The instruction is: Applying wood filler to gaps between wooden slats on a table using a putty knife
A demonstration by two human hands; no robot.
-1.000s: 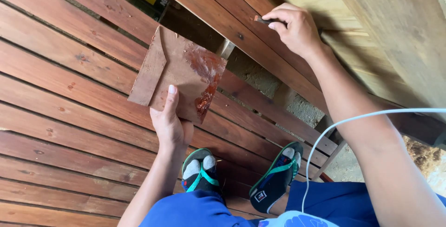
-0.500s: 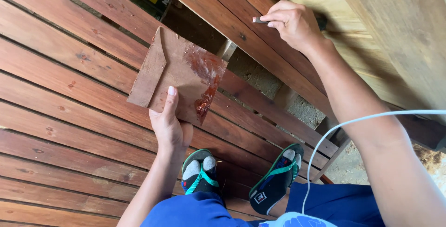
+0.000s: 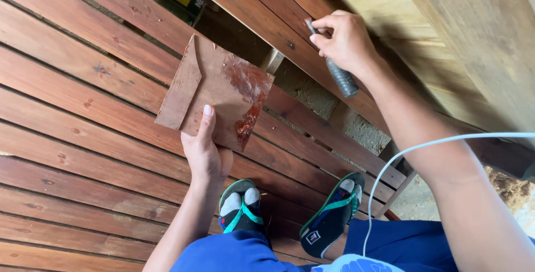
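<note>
A slatted deck (image 3: 83, 155) of reddish-brown planks fills the left and lower part of the head view, its boards running on a slant with narrow gaps between them; along the upper right edge of the deck a pale, unfinished beam (image 3: 462, 43) crosses the corner, and between it and the deck a darker stained plank (image 3: 267, 16) runs from the top edge down toward the right; through the gap beside that plank grey ground and a short wooden support show below. The person squats near the bottom edge of the deck, blue trousers (image 3: 234, 255) at the bottom edge of the view, feet in green-strapped sandals (image 3: 242, 211) resting on the boards; a white cable (image 3: 401, 155) curves from the right edge down toward the knees.

The left hand (image 3: 206, 155) holds up a flat square of brown board (image 3: 214, 96) above the middle of the deck, thumb pressed on its face and fingers closed behind its lower edge; a glossy red-brown smear (image 3: 251, 94) covers the board's right side.

The right hand (image 3: 343, 41) is closed around a small tool (image 3: 340, 77) with a ribbed grey handle; its tip touches the darker plank near the top edge.
</note>
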